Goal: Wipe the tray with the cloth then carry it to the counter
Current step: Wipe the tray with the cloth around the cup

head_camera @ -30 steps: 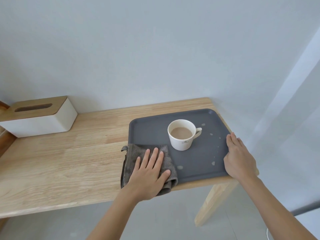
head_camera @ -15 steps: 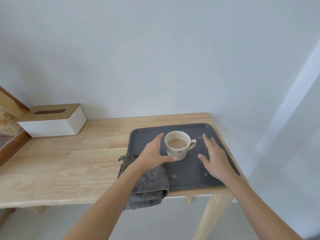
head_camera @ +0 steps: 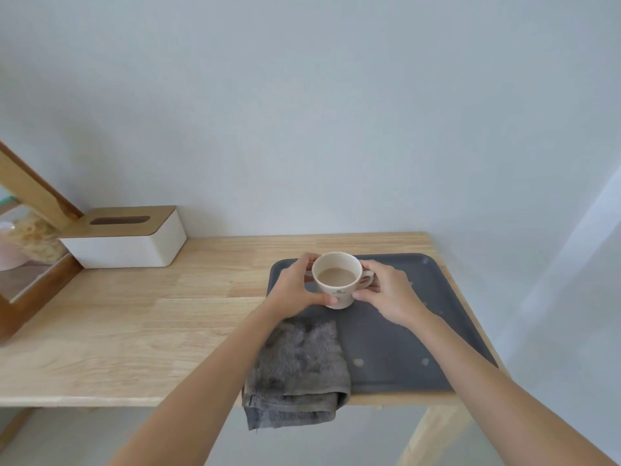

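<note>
A dark grey tray [head_camera: 396, 348] lies at the right end of the wooden table [head_camera: 134, 331], with pale spilled drops on it. A grey cloth [head_camera: 299, 368] rests on the tray's front left corner and hangs over the table edge. A white cup [head_camera: 337, 279] of milky coffee is over the tray's back part; whether it touches the tray I cannot tell. My left hand [head_camera: 297, 290] wraps the cup's left side. My right hand [head_camera: 391, 292] grips the cup at its handle on the right.
A white tissue box [head_camera: 127, 242] with a wooden lid stands at the back left against the wall. A wooden frame [head_camera: 30, 193] and a glass-fronted case with jars sit at the far left. The table's right edge and leg [head_camera: 433, 428] drop to the floor.
My left hand left the cloth and closed around the cup. My right hand came off the tray's right edge and took the cup's handle side. The view shifted back and up.
</note>
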A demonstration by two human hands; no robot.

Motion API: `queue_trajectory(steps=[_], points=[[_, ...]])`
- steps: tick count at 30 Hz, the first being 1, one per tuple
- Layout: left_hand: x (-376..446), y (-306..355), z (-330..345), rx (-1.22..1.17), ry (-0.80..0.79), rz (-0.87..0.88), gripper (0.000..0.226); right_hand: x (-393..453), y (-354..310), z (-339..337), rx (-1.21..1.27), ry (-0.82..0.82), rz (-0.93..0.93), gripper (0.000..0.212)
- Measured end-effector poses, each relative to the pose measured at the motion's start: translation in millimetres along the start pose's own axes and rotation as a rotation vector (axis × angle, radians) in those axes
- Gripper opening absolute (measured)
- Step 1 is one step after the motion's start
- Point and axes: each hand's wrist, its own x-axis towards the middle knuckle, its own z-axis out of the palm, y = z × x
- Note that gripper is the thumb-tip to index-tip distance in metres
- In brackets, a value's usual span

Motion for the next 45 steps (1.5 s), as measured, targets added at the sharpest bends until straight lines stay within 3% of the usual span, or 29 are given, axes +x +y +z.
queue_trajectory(steps=[8,17,23,27,31,36,38,40,42,45], points=[[26.9,-34.8,-57.8,-0.015,-0.029,-0.029,0.077,48.5,-29.0,43.5,0.015,-0.001,0.014,0.054],[39.0,-64.1,-71.1,-0.037,-0.079,-0.018,0.075,63.4,-31.3,68.8,-0.004,-0.009,0.106,0.056],[23.0,-61.8,-68.6,0.031,-0.089,-0.007,0.087,19.8,-47.8,74.3,-0.200,-0.013,0.204,0.089],[-4.6,-58.7,-63.3,0.123,0.035,-0.037,0.090,-31.4,-35.6,82.2,-0.525,-0.085,0.227,0.059],[-33.3,-51.0,-56.8,0.113,0.137,-0.050,0.077,-49.3,-27.5,85.9,-0.515,-0.023,0.152,0.027],[-58.8,-34.4,-41.0,0.080,0.209,-0.025,0.057,-48.0,-28.0,53.4,-0.473,0.086,0.057,0.021],[-64.8,-30.6,-30.7,0.066,0.184,-0.040,0.053,-44.1,-22.2,31.9,-0.581,0.082,0.106,0.026],[-68.2,-30.4,-18.9,0.053,0.152,-0.095,0.051,-42.1,-18.3,23.6,-0.687,0.043,0.196,0.046],[-69.3,-31.8,-4.6,0.066,0.137,-0.171,0.051,-45.3,-22.2,34.7,-0.652,-0.011,0.196,0.066],[-71.2,-36.3,17.4,0.305,0.109,-0.285,0.054,-56.3,-26.6,76.7,-0.560,-0.227,0.155,0.071]])
